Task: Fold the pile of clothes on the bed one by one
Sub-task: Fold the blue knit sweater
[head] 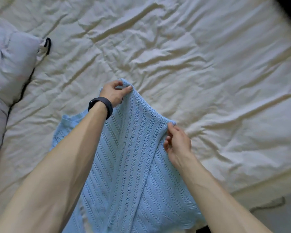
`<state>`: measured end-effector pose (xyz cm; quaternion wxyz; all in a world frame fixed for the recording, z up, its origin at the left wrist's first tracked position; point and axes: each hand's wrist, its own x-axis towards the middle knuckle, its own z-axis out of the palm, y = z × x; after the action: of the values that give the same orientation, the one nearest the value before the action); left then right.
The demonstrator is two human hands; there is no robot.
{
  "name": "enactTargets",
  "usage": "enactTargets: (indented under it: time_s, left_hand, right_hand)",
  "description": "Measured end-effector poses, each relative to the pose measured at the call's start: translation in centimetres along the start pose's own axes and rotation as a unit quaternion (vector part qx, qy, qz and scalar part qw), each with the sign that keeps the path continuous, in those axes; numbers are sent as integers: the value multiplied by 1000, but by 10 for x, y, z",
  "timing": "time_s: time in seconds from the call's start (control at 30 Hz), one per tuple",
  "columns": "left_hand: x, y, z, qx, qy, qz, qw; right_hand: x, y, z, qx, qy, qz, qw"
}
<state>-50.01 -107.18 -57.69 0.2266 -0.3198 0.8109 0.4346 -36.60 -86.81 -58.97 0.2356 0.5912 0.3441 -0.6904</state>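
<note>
Nearest: both bare forearms reach in from the bottom edge. The light blue knit garment (129, 157) hangs between and below them, and its lower part runs out of frame. Open-work stripes run lengthwise down it. Its left edge shows past the left forearm, lying on or just above the bed; cannot tell which.

Right hand (177, 144): thumb and forefinger pinch the knit's upper right corner, and the other fingers are loosely curled. The cloth is drawn taut from this corner up to the other hand.

Left hand (113, 92): farther out and higher, fingers and thumb pinching the knit's top corner, which peaks just above the knuckles. A black wristband (102, 105) sits on that wrist.

The top edge of the knit slopes down from the left hand to the right hand as a smooth line with a slight sag.

Right of the right hand: wrinkled cream bed sheet (225, 91), then the bed's edge running diagonally, with grey floor (286, 219) past it. A dark, thin object (269, 203) lies on the floor; too blurred to name.

Beyond both hands: open rumpled sheet all the way to the top of the view.

Far left of the left hand: a pale lilac pillow (8, 64) on the bed, with a black strap (48, 45) at its far corner and a dark line along its near side.

Far right corner: a dark blur, unidentifiable.
</note>
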Motion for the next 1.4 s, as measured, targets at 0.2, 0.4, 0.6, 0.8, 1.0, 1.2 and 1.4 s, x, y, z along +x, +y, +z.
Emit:
enactTargets:
  time_s: [0.2, 0.4, 0.6, 0.8, 1.0, 1.2, 1.4]
  left_hand:
    - [11, -4, 20, 34, 12, 22, 999]
    - [5, -25, 9, 130, -80, -20, 988]
    - [13, -8, 17, -29, -28, 28, 999]
    - [16, -11, 37, 31, -2, 50, 998]
    - [-62, -52, 57, 181, 175, 190, 949]
    - [-184, -173, 98, 327, 134, 111, 929]
    - [-231, -272, 96, 383, 89, 77, 916]
  right_hand:
    - [5, 4, -7, -130, 5, -68, 989]
    - [-5, -4, -1, -194, -11, -37, 980]
    - [-7, -13, 15, 65, -5, 73, 995]
    - [-2, -3, 8, -30, -13, -10, 999]
    - [-25, 27, -9, -372, 66, -301, 876]
    - [-24, 63, 22, -610, -100, -606, 500]
    - [62, 22, 38, -820, -101, -517, 225]
